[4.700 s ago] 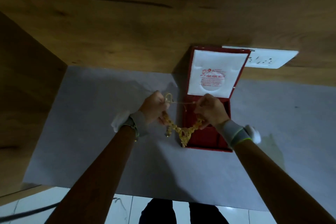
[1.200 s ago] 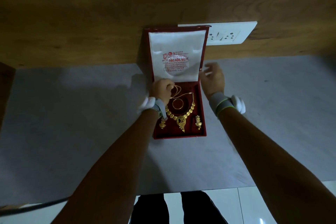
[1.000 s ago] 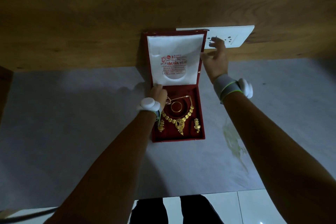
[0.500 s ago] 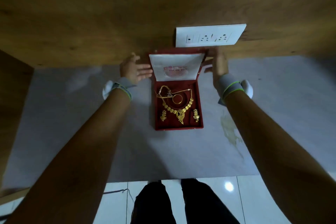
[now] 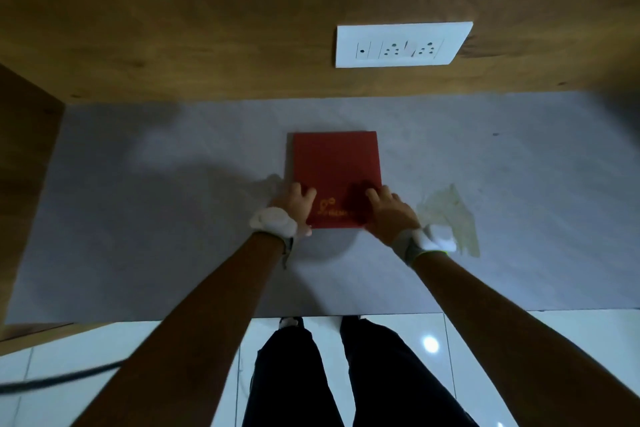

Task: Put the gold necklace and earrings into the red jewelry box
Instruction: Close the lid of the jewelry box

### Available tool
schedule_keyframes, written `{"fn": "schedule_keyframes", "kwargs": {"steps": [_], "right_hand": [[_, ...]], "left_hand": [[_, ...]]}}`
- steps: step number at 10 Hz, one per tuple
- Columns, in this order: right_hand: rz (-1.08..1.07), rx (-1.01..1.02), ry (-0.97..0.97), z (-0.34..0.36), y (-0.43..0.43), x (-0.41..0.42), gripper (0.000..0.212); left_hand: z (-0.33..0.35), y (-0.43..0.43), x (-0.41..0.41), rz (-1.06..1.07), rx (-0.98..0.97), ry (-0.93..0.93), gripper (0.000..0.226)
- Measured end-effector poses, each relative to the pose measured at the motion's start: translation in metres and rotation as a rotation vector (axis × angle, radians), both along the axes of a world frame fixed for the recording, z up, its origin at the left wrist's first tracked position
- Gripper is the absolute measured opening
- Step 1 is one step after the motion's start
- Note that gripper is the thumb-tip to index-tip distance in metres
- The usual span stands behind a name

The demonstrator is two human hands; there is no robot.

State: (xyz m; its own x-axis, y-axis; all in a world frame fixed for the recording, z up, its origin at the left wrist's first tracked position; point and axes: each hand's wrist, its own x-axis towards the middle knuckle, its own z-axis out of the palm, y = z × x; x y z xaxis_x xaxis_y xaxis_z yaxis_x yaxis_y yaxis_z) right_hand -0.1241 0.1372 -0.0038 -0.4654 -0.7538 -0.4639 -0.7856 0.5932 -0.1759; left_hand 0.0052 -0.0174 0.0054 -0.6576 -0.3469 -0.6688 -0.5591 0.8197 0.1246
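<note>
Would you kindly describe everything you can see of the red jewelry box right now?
The red jewelry box lies flat and shut on the grey counter, its lid a plain matte red rectangle with a small gold logo near the front edge. The left hand rests on its front left corner and the right hand on its front right corner. Its contents are hidden.

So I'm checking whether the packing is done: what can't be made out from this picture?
Head view only:
- Contents of the red jewelry box: its shut lid hides any necklace or earrings.
- Gold lettering on the lid: too small and dim, partly under the left hand.
- The box's near corners: covered by the left hand and right hand.
- Whether a clasp is fastened: the front edge is not visible.
</note>
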Motion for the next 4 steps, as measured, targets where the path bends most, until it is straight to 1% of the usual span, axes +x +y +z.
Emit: {"fn": "schedule_keyframes", "kwargs": {"steps": [1, 2, 4], "right_hand": [[0.106, 0.041, 0.092, -0.0065, -0.0138, -0.0029, 0.075], [0.108, 0.056, 0.061, -0.0101, -0.0181, -0.0078, 0.079], [0.160, 0.072, 0.072, -0.0046, -0.0170, -0.0076, 0.078]], "left_hand": [[-0.0109, 0.0120, -0.0020, -0.186, -0.208, 0.096, 0.059], [-0.0157, 0.0090, -0.0029, -0.235, -0.214, 0.094, 0.056], [-0.0120, 0.0133, -0.0024, -0.205, -0.250, 0.059, 0.056]]}}
